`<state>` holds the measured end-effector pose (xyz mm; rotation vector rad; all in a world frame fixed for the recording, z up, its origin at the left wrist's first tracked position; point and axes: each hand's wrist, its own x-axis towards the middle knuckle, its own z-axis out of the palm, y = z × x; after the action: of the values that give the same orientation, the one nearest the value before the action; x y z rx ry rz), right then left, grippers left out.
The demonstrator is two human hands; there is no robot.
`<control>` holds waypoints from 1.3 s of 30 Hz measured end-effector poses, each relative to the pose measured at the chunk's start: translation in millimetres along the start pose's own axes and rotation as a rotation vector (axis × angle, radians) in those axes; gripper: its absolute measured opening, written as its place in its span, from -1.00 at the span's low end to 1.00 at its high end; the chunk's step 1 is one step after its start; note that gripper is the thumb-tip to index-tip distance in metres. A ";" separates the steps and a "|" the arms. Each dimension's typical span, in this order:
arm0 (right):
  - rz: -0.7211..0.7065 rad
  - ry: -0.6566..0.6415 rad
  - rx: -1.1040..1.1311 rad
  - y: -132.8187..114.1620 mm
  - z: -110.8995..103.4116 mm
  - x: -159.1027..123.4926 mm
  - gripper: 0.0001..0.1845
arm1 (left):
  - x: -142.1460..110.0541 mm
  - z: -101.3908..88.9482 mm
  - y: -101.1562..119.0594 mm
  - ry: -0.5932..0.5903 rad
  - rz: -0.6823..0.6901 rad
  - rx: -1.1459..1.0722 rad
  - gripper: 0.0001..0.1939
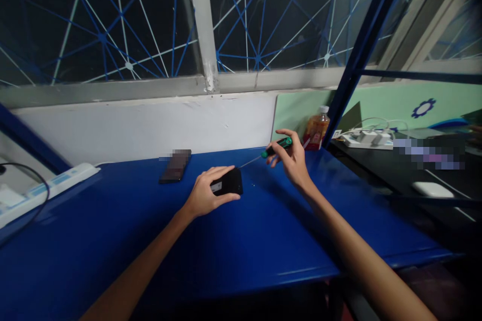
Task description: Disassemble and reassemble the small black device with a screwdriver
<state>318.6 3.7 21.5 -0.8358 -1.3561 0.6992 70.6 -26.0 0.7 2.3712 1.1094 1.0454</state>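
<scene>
My left hand (204, 190) is closed around a small flat black box-shaped device (234, 183) with a pale label, its fingers along the far edge and the thumb along the near edge. In my right hand (293, 158) is a screwdriver (276, 147) with a green and black handle, pinched between thumb and fingers. Its thin shaft slants down to the left, and the tip reaches the far right corner of the black device. Whether the tip sits in a screw is too small to tell. Tiny bright specks (253, 185) lie on the blue table (241, 241) just right of the device.
A dark phone (176, 166) lies behind my left hand. White power strips stand at the left (48, 193) and right (369, 139). A drink bottle (317, 129) is at the back right, beside a blue metal post (350, 70). A white rounded object (433, 190) rests on the neighbouring black table.
</scene>
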 end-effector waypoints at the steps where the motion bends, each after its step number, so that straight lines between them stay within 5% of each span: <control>1: 0.009 -0.022 0.040 0.0 0.1 0.5 -0.49 | -0.1 0.1 -0.2 0.003 0.001 0.001 -0.35; 9: -0.026 0.084 -0.136 1.6 0.2 -1.0 -0.55 | 0.1 -1.6 4.4 -0.011 -0.011 0.000 -0.34; 15: -0.008 -0.024 0.028 1.6 -0.4 1.4 -0.54 | 0.3 -1.3 5.0 -0.011 -0.017 0.001 -0.34; 22: -0.043 0.090 -0.171 0.9 -0.5 -0.5 -0.61 | 0.4 -2.0 4.2 -0.018 -0.021 0.013 -0.34; 28: 0.012 -0.030 0.046 2.3 -1.1 2.4 -0.54 | 0.7 -1.3 2.5 -0.002 -0.017 0.014 -0.34; 35: -0.068 0.083 -0.181 -0.9 -0.4 -2.7 -0.58 | 0.3 -1.1 3.0 -0.014 -0.019 0.023 -0.33; 39: -0.047 0.029 -0.097 0.0 0.4 -2.0 -0.55 | 0.9 -1.9 5.2 -0.017 -0.032 0.017 -0.33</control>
<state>318.0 2.1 20.4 -0.8844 -1.3882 0.5865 72.4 -28.7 5.2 2.3627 1.1507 1.0072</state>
